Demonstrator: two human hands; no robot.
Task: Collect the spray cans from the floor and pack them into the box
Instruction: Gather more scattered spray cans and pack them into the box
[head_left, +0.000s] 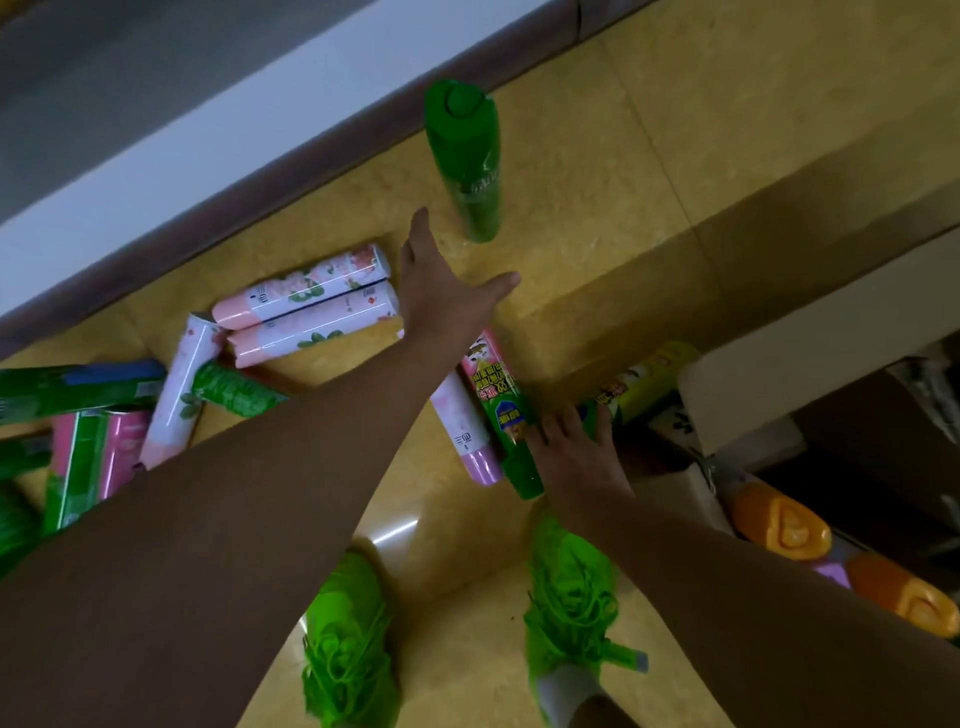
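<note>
the left hand (441, 291) reaches out over the yellow tiled floor (597, 171), fingers straight and spread, thumb out to the right, holding nothing. it hovers between a pair of white-and-pink floral cans (311, 304) lying side by side on its left and a tall green can (465, 156) standing upright just beyond its fingertips, near the dark skirting (291, 161) at the foot of the white wall.

the right hand (574, 449) rests low, fingers curled over the lower end of a lying green can with a pink printed label (501, 402); a white can with a lilac cap (470, 434) lies touching that one on its left. a yellow-green can (652, 376) lies by the fingers on the right, against the cardboard box (737, 358).

the box fills the right edge, and two orange caps (779, 525) show inside it. more cans crowd the left edge: a white floral can (179, 389), a dark green one (234, 389) and a green-and-pink cluster (93, 457). bare floor lies open around the upright can and out to the far right, and between the person's bright green shoes (348, 639).
</note>
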